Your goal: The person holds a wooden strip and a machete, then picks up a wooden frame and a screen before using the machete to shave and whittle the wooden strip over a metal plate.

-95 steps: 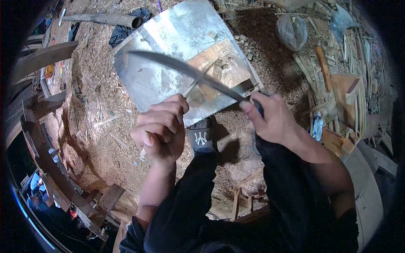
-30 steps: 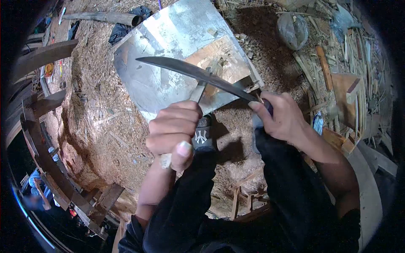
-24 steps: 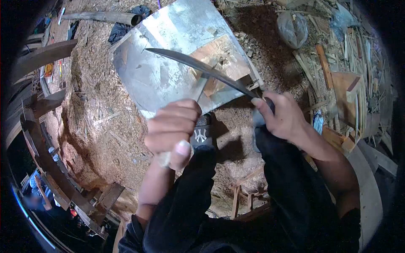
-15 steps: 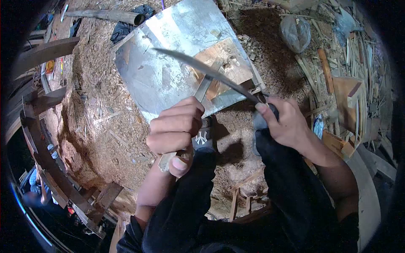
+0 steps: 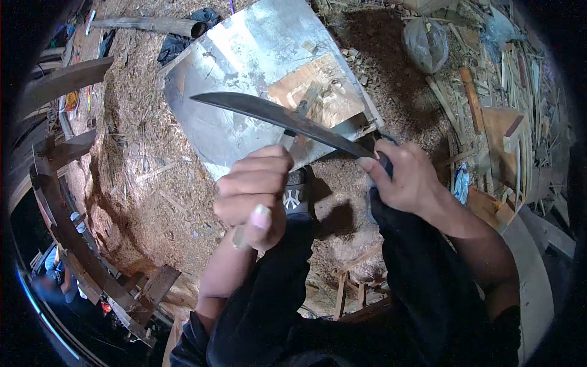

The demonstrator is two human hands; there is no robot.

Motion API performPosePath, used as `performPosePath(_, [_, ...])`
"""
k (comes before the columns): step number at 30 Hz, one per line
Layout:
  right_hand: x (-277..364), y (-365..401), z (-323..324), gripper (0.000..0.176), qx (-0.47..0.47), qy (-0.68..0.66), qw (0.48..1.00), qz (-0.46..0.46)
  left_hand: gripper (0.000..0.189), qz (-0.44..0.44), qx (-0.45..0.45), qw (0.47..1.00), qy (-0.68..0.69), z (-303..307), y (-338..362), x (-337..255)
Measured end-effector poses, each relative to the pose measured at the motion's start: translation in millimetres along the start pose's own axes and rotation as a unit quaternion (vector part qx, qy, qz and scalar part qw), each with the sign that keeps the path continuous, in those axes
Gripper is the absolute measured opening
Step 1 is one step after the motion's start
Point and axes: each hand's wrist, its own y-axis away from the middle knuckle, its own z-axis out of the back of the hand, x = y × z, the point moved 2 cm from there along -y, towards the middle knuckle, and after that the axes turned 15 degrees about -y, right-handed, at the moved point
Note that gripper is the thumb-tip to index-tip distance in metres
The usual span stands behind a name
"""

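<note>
My left hand (image 5: 254, 189) is wrapped round a narrow wooden strip (image 5: 312, 95), whose short end pokes out below the thumb. The strip's far end reaches over a small plywood piece (image 5: 345, 101) with a hole in it. A machete (image 5: 244, 105) is in my right hand (image 5: 408, 180), its long dark blade pointing to the left and its handle hidden by my fingers. In this view the blade crosses over the strip, just beyond my left fist. Beneath both lies a worn, grey-white board (image 5: 202, 128).
Wood shavings (image 5: 140, 140) cover the ground. Curved timbers (image 5: 67, 235) stand at the left, with a person (image 5: 58, 272) beyond them. A bamboo pole (image 5: 150, 24) lies at the back left. Scrap wood (image 5: 504, 153) and a plastic bag (image 5: 426, 46) are on the right.
The machete's tip has swung down and to the left, and its broad side now shows more. My left thumb has lifted slightly along the strip.
</note>
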Motion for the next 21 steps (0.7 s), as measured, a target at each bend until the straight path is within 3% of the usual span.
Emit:
performPosePath(2, [9,2,0,0.045,0.016,-0.024,1.0,-0.014,0.034,0.003,-0.098,0.995,-0.029,-7,-1,-2])
performPosePath(4, [3,5,0,0.044,0.041,-0.021,0.999,0.0,0.035,-0.013,-0.087,0.996,-0.034,-8,-5,-1])
performPosePath(7, [-1,1,1,0.045,-0.003,0.01,1.0,-0.021,0.038,-0.001,-0.051,0.999,-0.016,-7,-5,-2])
performPosePath(8, [2,1,4,0.045,-0.002,0.013,1.0,-0.019,0.048,0.019,-0.121,0.992,-0.01,-11,-8,-4])
performPosePath(11, [6,10,-3,0.046,0.018,-0.041,0.999,0.019,0.05,0.035,-0.151,0.987,-0.029,-12,0,-2])
performPosePath(13, [0,5,-2,0.046,0.007,-0.013,1.0,-0.011,0.043,0.017,-0.068,0.997,-0.031,-11,-4,-4])
performPosePath(14, [-3,1,2,0.046,-0.006,0.02,0.999,-0.036,0.043,0.015,-0.07,0.997,-0.032,-14,-9,-4])
performPosePath(16, [3,7,2,0.048,0.003,-0.008,0.999,-0.052,0.047,0.004,-0.204,0.979,0.008,-18,-18,-5])
performPosePath(18, [4,10,-1,0.05,0.039,-0.026,0.999,0.005,0.047,0.0,-0.192,0.981,-0.001,-16,-8,-2])
performPosePath(20, [-3,7,-3,0.051,-0.005,0.014,1.0,-0.025,0.049,0.001,-0.159,0.987,-0.012,-19,-8,-1])
performPosePath(21, [0,4,-1,0.052,-0.002,0.013,1.0,-0.024,0.05,-0.017,-0.197,0.98,0.007,-17,-8,2])
